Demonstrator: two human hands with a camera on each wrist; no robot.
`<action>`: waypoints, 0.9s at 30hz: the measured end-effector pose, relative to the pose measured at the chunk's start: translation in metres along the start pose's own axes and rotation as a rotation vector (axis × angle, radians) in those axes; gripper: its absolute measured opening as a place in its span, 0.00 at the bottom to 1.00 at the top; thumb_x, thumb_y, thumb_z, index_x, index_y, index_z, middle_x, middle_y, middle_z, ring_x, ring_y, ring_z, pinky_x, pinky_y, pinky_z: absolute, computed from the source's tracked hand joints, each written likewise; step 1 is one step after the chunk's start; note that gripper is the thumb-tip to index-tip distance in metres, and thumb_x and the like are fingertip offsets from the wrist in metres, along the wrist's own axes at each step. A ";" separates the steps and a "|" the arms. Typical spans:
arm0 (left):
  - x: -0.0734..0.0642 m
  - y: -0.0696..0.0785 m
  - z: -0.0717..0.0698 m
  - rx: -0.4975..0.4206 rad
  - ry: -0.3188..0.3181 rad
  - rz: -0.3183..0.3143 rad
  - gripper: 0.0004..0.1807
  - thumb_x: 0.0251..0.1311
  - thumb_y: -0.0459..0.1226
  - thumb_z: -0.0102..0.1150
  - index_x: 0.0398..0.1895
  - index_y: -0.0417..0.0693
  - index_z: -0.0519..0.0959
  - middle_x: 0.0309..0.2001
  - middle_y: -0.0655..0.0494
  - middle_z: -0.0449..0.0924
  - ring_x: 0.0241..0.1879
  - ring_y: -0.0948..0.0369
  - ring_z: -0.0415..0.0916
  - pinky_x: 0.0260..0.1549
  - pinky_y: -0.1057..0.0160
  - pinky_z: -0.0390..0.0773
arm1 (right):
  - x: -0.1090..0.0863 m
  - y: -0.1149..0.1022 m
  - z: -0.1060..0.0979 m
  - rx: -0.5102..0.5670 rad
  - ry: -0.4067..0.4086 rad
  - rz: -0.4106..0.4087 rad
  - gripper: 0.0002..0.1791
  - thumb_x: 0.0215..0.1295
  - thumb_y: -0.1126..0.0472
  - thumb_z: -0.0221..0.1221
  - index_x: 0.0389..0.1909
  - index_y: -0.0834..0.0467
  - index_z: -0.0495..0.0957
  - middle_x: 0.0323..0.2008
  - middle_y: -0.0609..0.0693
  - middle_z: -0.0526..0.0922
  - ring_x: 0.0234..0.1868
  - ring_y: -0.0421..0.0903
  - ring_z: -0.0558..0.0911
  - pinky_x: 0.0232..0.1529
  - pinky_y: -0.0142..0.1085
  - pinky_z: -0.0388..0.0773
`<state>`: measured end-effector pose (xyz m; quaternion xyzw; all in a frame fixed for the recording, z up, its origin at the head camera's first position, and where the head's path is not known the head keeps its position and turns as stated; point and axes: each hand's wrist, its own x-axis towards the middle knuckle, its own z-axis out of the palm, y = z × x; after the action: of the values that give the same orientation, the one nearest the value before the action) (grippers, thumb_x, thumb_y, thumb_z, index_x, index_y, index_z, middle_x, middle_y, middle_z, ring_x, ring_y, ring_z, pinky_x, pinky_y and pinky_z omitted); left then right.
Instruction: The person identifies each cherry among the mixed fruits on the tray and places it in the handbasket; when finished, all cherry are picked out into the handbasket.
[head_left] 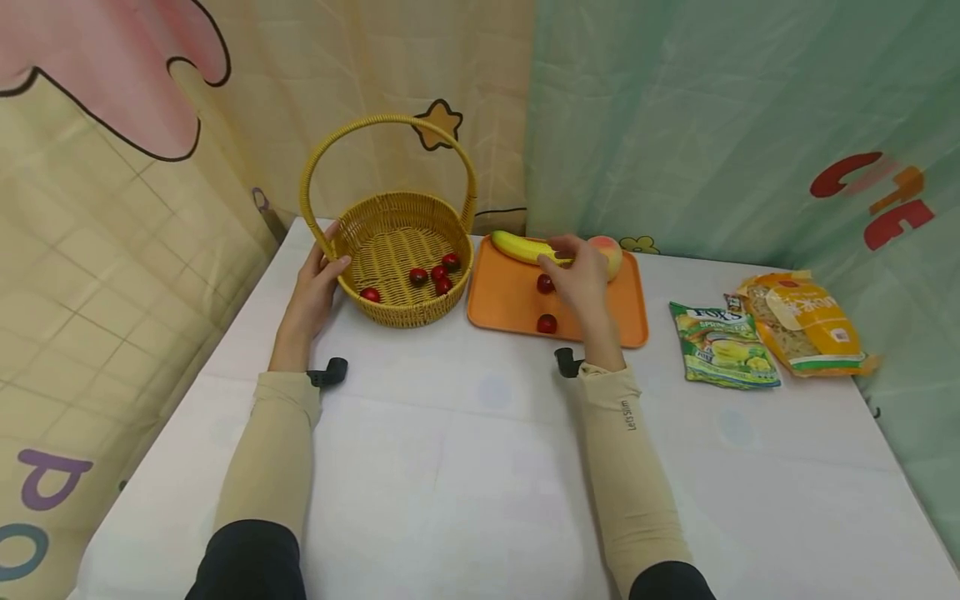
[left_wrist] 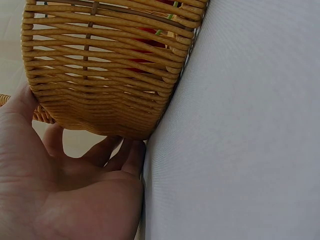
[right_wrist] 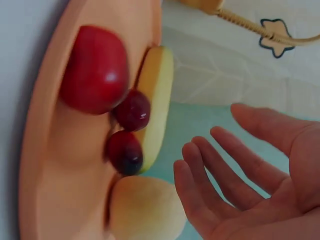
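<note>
On the left stands a yellow wicker basket [head_left: 405, 312] with a tall handle and several red cherries [head_left: 417, 277] inside. My left hand [head_left: 313, 287] holds its left side, thumb at the rim and fingers curved round the outer wall [left_wrist: 100, 100]. My right hand [head_left: 581, 279] hovers over an orange tray [head_left: 498, 304], fingers spread and slightly bent, nothing between them. On the tray lie a banana [right_wrist: 157, 110], a peach [right_wrist: 147, 207] and three cherries [right_wrist: 132, 110]. From the head camera, the hand covers one cherry and overlaps the banana's right end.
Right of the tray lies a green FOX'S candy bag [head_left: 723, 346], with an orange and clear food bag [head_left: 806, 325] beside it. A white cloth covers the table [head_left: 450, 467]. Printed curtains [head_left: 712, 125] hang close behind its back edge.
</note>
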<state>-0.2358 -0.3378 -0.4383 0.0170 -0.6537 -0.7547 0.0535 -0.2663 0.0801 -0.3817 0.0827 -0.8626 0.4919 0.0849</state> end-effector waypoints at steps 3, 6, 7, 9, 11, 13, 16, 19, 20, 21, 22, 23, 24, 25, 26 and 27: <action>0.000 0.000 0.000 0.001 0.001 -0.006 0.35 0.79 0.35 0.53 0.83 0.71 0.59 0.86 0.55 0.47 0.84 0.54 0.48 0.83 0.54 0.44 | 0.001 0.011 -0.005 -0.055 0.009 0.060 0.17 0.73 0.65 0.64 0.58 0.69 0.83 0.54 0.66 0.85 0.57 0.61 0.81 0.62 0.51 0.79; 0.000 0.000 0.000 0.006 0.003 -0.012 0.35 0.79 0.36 0.53 0.83 0.72 0.59 0.86 0.57 0.47 0.84 0.55 0.48 0.83 0.54 0.43 | 0.002 0.020 -0.006 -0.069 0.005 0.093 0.15 0.73 0.67 0.63 0.56 0.70 0.83 0.53 0.67 0.85 0.55 0.61 0.80 0.61 0.51 0.79; 0.000 0.000 0.000 0.006 0.002 -0.012 0.35 0.79 0.36 0.53 0.83 0.72 0.59 0.86 0.58 0.47 0.84 0.56 0.48 0.83 0.54 0.43 | 0.002 0.022 -0.006 -0.072 -0.001 0.103 0.15 0.72 0.67 0.63 0.55 0.71 0.84 0.53 0.68 0.85 0.54 0.61 0.80 0.61 0.52 0.79; -0.001 0.000 0.000 0.007 0.000 -0.011 0.35 0.79 0.35 0.53 0.84 0.71 0.59 0.86 0.58 0.46 0.84 0.56 0.47 0.83 0.53 0.42 | 0.002 0.027 -0.005 -0.097 -0.026 0.124 0.15 0.72 0.67 0.64 0.55 0.71 0.84 0.53 0.67 0.86 0.54 0.61 0.81 0.61 0.52 0.80; -0.001 0.000 0.000 0.005 -0.001 -0.010 0.36 0.79 0.35 0.52 0.84 0.70 0.58 0.86 0.59 0.46 0.84 0.56 0.47 0.83 0.53 0.42 | 0.001 0.031 -0.003 -0.116 -0.061 0.152 0.14 0.72 0.68 0.63 0.55 0.70 0.84 0.53 0.67 0.86 0.54 0.61 0.80 0.62 0.52 0.79; -0.001 0.000 0.000 0.004 -0.001 -0.008 0.36 0.79 0.35 0.52 0.84 0.70 0.58 0.86 0.59 0.46 0.84 0.56 0.47 0.83 0.53 0.42 | 0.001 0.035 -0.001 -0.146 -0.083 0.175 0.13 0.71 0.70 0.63 0.54 0.69 0.85 0.53 0.66 0.86 0.54 0.60 0.80 0.63 0.51 0.78; -0.001 0.000 -0.001 0.007 -0.001 -0.010 0.36 0.79 0.37 0.54 0.84 0.70 0.58 0.86 0.59 0.46 0.84 0.56 0.47 0.83 0.54 0.43 | 0.002 0.039 0.002 -0.158 -0.102 0.204 0.13 0.70 0.72 0.63 0.53 0.67 0.86 0.53 0.65 0.87 0.53 0.58 0.78 0.63 0.49 0.77; -0.001 -0.001 -0.001 0.006 -0.001 -0.009 0.36 0.79 0.37 0.55 0.84 0.70 0.58 0.86 0.59 0.46 0.84 0.56 0.47 0.83 0.54 0.43 | 0.002 0.040 0.004 -0.162 -0.099 0.216 0.12 0.70 0.71 0.64 0.52 0.66 0.86 0.52 0.64 0.87 0.52 0.57 0.76 0.61 0.48 0.77; -0.001 -0.001 -0.001 0.004 0.000 -0.008 0.36 0.79 0.37 0.55 0.84 0.70 0.58 0.86 0.59 0.46 0.84 0.56 0.47 0.83 0.55 0.44 | 0.002 0.039 0.003 -0.160 -0.101 0.219 0.12 0.70 0.70 0.64 0.52 0.66 0.86 0.52 0.64 0.86 0.52 0.57 0.76 0.61 0.48 0.77; -0.001 -0.001 -0.001 0.005 0.000 -0.008 0.36 0.79 0.37 0.55 0.84 0.69 0.57 0.86 0.60 0.46 0.84 0.56 0.47 0.83 0.55 0.44 | 0.002 0.040 0.003 -0.153 -0.102 0.222 0.12 0.70 0.70 0.64 0.52 0.67 0.86 0.52 0.64 0.86 0.52 0.57 0.77 0.61 0.48 0.77; -0.001 -0.001 -0.001 0.003 0.000 -0.007 0.36 0.79 0.36 0.54 0.84 0.69 0.57 0.86 0.59 0.46 0.84 0.56 0.47 0.83 0.55 0.44 | 0.002 0.039 0.002 -0.147 -0.102 0.223 0.12 0.70 0.69 0.65 0.52 0.67 0.86 0.52 0.64 0.86 0.52 0.57 0.77 0.62 0.48 0.77; -0.001 -0.001 -0.001 0.002 0.001 -0.006 0.36 0.79 0.36 0.54 0.84 0.69 0.58 0.86 0.59 0.46 0.84 0.56 0.48 0.83 0.55 0.44 | 0.002 0.039 0.001 -0.133 -0.098 0.222 0.12 0.71 0.68 0.65 0.52 0.67 0.86 0.52 0.64 0.86 0.53 0.57 0.78 0.62 0.48 0.78; -0.001 -0.001 -0.001 0.003 0.001 -0.005 0.36 0.79 0.36 0.54 0.84 0.69 0.58 0.86 0.59 0.46 0.84 0.56 0.48 0.83 0.55 0.44 | 0.002 0.038 0.000 -0.115 -0.096 0.221 0.12 0.71 0.68 0.64 0.52 0.67 0.85 0.52 0.64 0.86 0.53 0.57 0.78 0.62 0.49 0.78; -0.001 -0.001 -0.001 0.004 0.001 -0.006 0.36 0.78 0.37 0.55 0.84 0.70 0.58 0.86 0.58 0.47 0.84 0.55 0.48 0.83 0.55 0.44 | 0.003 0.037 -0.002 -0.095 -0.089 0.217 0.13 0.71 0.68 0.64 0.53 0.68 0.85 0.52 0.64 0.86 0.53 0.57 0.79 0.63 0.48 0.78; -0.001 -0.001 -0.001 0.008 0.001 -0.006 0.36 0.78 0.38 0.56 0.84 0.71 0.58 0.86 0.58 0.47 0.84 0.55 0.48 0.83 0.55 0.44 | 0.003 0.035 -0.003 -0.071 -0.080 0.202 0.13 0.71 0.67 0.65 0.53 0.68 0.85 0.51 0.65 0.86 0.53 0.58 0.79 0.62 0.49 0.79; -0.001 -0.001 -0.001 0.015 0.000 -0.008 0.36 0.78 0.39 0.56 0.84 0.72 0.58 0.86 0.58 0.47 0.84 0.55 0.48 0.83 0.55 0.44 | 0.003 0.033 -0.005 -0.056 -0.071 0.181 0.13 0.72 0.67 0.65 0.53 0.69 0.85 0.51 0.65 0.86 0.52 0.58 0.80 0.61 0.49 0.79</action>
<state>-0.2351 -0.3384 -0.4391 0.0199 -0.6591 -0.7501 0.0504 -0.2763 0.1010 -0.4060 0.0195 -0.8823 0.4701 0.0118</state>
